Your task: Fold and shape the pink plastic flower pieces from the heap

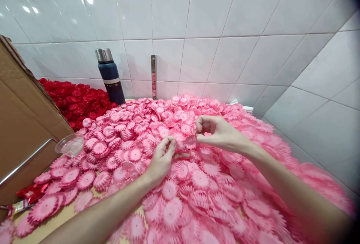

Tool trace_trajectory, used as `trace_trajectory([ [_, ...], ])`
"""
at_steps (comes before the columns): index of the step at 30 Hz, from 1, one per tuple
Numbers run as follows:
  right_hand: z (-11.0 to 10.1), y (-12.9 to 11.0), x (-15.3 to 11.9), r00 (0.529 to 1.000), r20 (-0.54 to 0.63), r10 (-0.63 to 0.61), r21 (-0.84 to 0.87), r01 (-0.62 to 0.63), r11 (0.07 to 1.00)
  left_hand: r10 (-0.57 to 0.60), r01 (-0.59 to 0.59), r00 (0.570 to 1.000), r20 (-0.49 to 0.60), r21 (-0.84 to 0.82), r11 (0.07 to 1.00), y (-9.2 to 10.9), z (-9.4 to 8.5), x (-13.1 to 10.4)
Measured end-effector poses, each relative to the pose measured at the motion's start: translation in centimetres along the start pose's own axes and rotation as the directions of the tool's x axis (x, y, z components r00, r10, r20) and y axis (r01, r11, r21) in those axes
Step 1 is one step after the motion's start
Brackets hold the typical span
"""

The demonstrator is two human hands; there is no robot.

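Note:
My left hand [164, 154] is above the middle of a heap of pink scalloped petal discs [171, 212]. Its thumb and forefinger are pinched together, and one lower finger sticks out to the right; anything in that pinch is too small to make out. A short gap to the right, my right hand [209, 131] has its fingers curled and pressed against the thumb. One thin, darker pink petal disc [190, 142] shows at those right fingertips, apparently pinched by its edge. Many of the discs have fringed rims and a small hole in the centre.
A dark blue bottle [110, 77] with a steel cap stands behind the heap, against white wall tiles [202, 8]. Dark red petal pieces [74, 101] are piled left of it. A cardboard box [25, 124], clear plastic dish [70, 145] and red wrapper [32, 192] lie left.

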State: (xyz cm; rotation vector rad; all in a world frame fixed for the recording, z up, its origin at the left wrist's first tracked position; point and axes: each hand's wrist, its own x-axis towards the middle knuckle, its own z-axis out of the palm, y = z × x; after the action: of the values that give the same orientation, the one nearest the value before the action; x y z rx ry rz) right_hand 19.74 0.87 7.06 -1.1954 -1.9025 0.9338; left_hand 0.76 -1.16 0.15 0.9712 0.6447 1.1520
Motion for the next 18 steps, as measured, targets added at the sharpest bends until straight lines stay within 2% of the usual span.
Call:
trace_trajectory([
  [4,-2.4,0.7,-0.3,0.991,-0.128,0.042,-0.02,-0.045,0.999,-0.001,-0.006,0.994,-0.105,-0.064,0.998,0.2,-0.3,0.2],
  [7,-3.4,0.7,-0.6,0.983,-0.172,0.056,-0.049,-0.065,0.997,0.006,-0.009,0.998,-0.057,-0.035,0.999,0.4,-0.4,0.1],
  [10,-2.7,0.0,-0.7,0.996,-0.066,0.055,-0.019,-0.057,0.998,0.008,-0.007,1.0,-0.02,0.038,0.999,0.6,-0.3,0.1],
  [15,-0.3,-1.0,-0.5,0.986,0.169,-0.017,0.082,0.003,0.997,0.006,0.004,0.994,-0.111,0.086,0.996,0.8,0.1,0.1],
  [18,0.5,-0.9,-0.5,0.976,0.217,-0.035,0.082,0.018,0.996,0.023,-0.013,0.997,-0.073,0.144,0.989,0.9,0.2,0.0],
])
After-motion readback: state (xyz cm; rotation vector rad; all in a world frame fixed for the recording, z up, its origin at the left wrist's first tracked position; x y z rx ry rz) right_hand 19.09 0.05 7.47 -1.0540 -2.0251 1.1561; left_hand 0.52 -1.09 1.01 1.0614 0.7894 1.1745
